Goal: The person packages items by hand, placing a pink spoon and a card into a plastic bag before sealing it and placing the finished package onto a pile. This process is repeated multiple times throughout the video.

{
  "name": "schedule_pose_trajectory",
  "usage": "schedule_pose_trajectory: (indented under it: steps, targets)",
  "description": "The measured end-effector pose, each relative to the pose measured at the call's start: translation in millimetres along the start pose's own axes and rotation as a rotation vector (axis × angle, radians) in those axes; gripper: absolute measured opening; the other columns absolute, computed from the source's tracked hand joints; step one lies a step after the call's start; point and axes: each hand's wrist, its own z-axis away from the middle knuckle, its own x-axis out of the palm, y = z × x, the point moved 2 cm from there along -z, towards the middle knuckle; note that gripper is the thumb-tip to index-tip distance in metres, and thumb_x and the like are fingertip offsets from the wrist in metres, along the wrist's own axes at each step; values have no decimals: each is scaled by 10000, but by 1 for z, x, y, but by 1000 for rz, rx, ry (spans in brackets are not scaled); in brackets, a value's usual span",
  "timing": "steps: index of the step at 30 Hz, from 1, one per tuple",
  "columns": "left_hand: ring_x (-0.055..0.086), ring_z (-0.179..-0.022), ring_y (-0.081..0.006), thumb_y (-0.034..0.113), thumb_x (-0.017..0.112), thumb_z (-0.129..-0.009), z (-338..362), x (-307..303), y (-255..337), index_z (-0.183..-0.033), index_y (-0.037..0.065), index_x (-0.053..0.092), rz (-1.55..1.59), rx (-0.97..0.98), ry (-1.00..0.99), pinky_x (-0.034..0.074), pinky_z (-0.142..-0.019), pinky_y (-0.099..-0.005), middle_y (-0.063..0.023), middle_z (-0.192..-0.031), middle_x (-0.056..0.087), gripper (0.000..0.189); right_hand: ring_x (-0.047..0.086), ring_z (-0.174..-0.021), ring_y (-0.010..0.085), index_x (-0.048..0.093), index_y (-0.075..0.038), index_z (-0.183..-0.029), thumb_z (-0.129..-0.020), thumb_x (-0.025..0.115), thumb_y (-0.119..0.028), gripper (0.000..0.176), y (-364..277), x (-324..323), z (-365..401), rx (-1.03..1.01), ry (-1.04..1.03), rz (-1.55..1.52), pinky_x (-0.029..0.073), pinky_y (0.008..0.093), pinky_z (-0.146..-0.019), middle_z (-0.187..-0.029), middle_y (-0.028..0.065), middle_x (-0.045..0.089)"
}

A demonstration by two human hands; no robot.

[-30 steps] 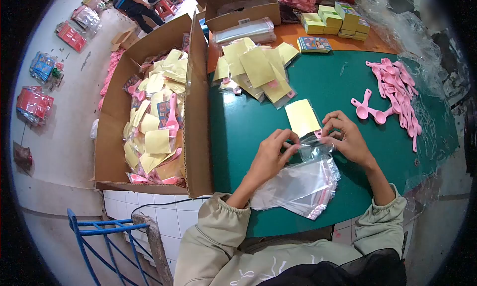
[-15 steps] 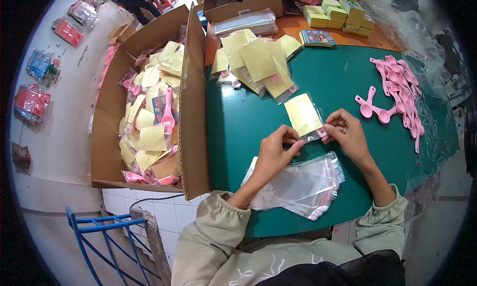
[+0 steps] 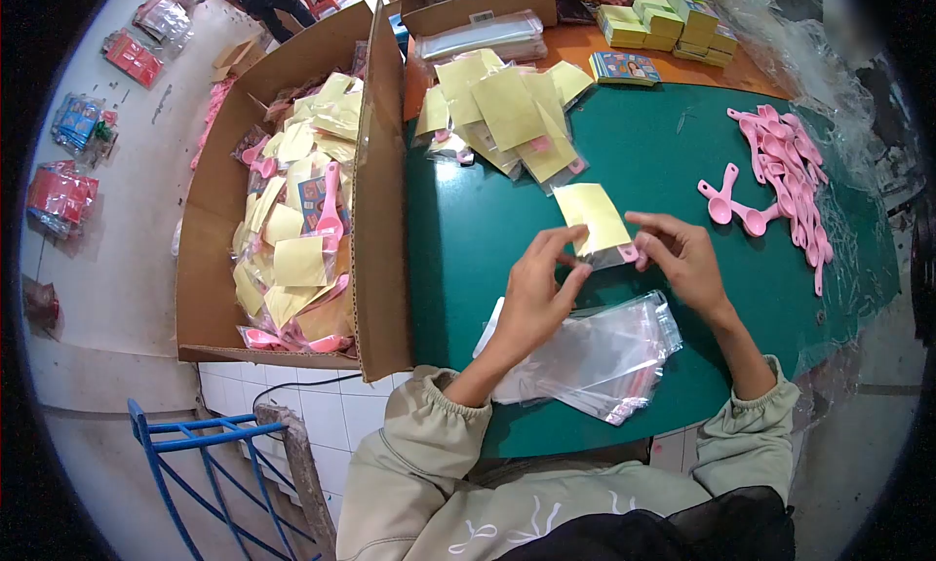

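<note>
A clear plastic packet with a yellow card (image 3: 593,216) inside lies on the green table, a pink measuring spoon's handle end (image 3: 627,253) showing at its lower right corner. At the packet's lower left edge is my left hand (image 3: 548,283), thumb and fingers apart. My right hand (image 3: 680,259) is beside the spoon's handle end, its index finger raised away from the thumb. Below the packet, partly under my left forearm, is a fanned stack of clear plastic bags (image 3: 609,361). Finished-looking packets with yellow cards (image 3: 509,110) are heaped just beyond.
On the left stands a large cardboard box (image 3: 382,200) full of similar packets. Loose pink measuring spoons (image 3: 785,176) lie at the right. Stacks of cards (image 3: 663,25) and a printed card pile (image 3: 625,69) sit at the back. A blue metal frame (image 3: 210,434) stands at lower left.
Both hands have loosened from a pinch on the packet's lower edge, fingers now spreading. The packet has shifted slightly up and left in view.
</note>
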Motion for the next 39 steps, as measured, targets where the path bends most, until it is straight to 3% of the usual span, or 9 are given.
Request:
schedule_pose_trajectory:
  steps: [4, 8, 9, 12, 16, 19, 27, 33, 39]
  targets:
    - [591, -899, -213, 74, 629, -806, -32, -28, 18, -1146, 39, 535, -247, 246, 244, 522, -662, -312, -128, -1132, 544, 354, 604, -818, 239, 576, 18, -1088, -850, 565, -111, 271, -34, -41, -21, -311, 296, 689, 487, 322, -689, -935, 185, 598]
    - [588, -887, -298, 112, 653, -791, -33, -41, 32, -1049, 36, 570, -727, 449, 497, 482, -759, -380, -154, -1072, 541, 281, 588, -878, 341, 499, 18, -1163, -776, 638, -201, 466, 21, -130, -36, -118, 547, 1191, 470, 407, -736, -948, 223, 585]
    - [585, -866, -301, 139, 663, -785, -28, -33, 30, -1022, 39, 568, -654, 412, 285, 475, -752, -384, -151, -1041, 538, 274, 593, -862, 345, 480, 17, -1189, -756, 654, -209, 518, 29, -141, -37, -27, 558, 1231, 468, 414, -736, -926, 216, 593]
    - [582, -823, -293, 199, 685, -763, 5, 3, 28, -979, 46, 563, -495, 125, -271, 469, -719, -376, -130, -962, 536, 292, 609, -803, 346, 441, 22, -1234, -703, 668, -198, 618, 25, -147, -31, 157, 439, 953, 473, 401, -723, -857, 195, 616]
    - [588, -776, -274, 211, 697, -753, 5, 19, 12, -943, 38, 569, -475, 325, -454, 472, -661, -356, -119, -899, 539, 287, 615, -828, 323, 421, 13, -1270, -714, 601, -117, 599, 34, -157, -24, 206, 419, 948, 471, 384, -745, -885, 189, 624]
    - [618, -734, -245, 159, 695, -755, -6, 14, 5, -937, 22, 570, -250, 261, -551, 479, -645, -326, -107, -852, 603, 260, 597, -878, 288, 463, 1, -1233, -785, 524, -66, 457, 21, -142, -25, -440, 583, 1129, 456, 367, -784, -931, 180, 604]
    - [653, -711, -146, 88, 647, -805, -14, 2, -3, -926, 1, 569, -27, 62, -438, 495, -614, -276, -95, -759, 678, 168, 496, -733, 46, 591, -24, -1022, -867, 556, -123, 187, -44, -39, -5, -323, 404, 63, 409, 196, -633, -793, 8, 544]
    - [639, -817, -144, 75, 617, -839, -19, -9, -10, -902, -8, 544, -32, 6, -303, 512, -699, -268, -117, -953, 658, 128, 538, -635, 76, 563, -6, -941, -796, 599, -71, 163, -31, -18, -6, -267, 62, 407, 442, 227, -572, -706, 35, 563]
    - [627, -833, -134, 77, 632, -838, -24, -19, -14, -991, 41, 462, 491, -204, -258, 500, -719, -243, -117, -950, 643, 231, 562, -616, 80, 551, -10, -919, -808, 603, -70, 136, -30, -23, -7, -353, 263, 401, 449, 229, -556, -700, 48, 592]
